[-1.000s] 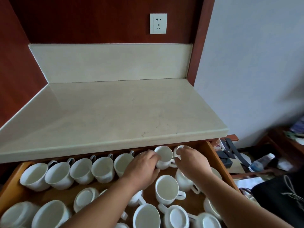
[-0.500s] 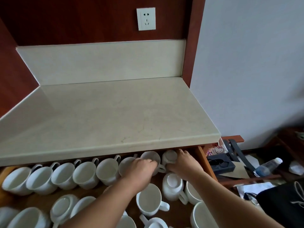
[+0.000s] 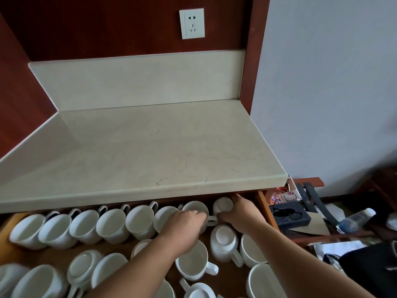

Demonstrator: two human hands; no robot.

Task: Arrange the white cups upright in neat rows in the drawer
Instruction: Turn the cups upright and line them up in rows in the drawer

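An open wooden drawer (image 3: 263, 208) below the counter holds several white cups. A back row of upright cups (image 3: 111, 224) runs from the left under the counter's edge. My left hand (image 3: 184, 226) grips an upright cup (image 3: 194, 207) at the right end of that row. My right hand (image 3: 240, 214) holds an upside-down cup (image 3: 223, 204) in the back right corner, base showing. In front lie loose cups, some upright (image 3: 192, 262), some upside down (image 3: 223, 239).
A beige stone counter (image 3: 150, 151) overhangs the drawer's back. To the right of the drawer are a dark case (image 3: 290, 215), a pink cartoon packet (image 3: 289, 195), a plastic bottle (image 3: 356, 220), papers and a black bag (image 3: 369, 269).
Both hands moved further back into the drawer, carrying their cups to the right end of the back row under the counter edge. The view shifted slightly.
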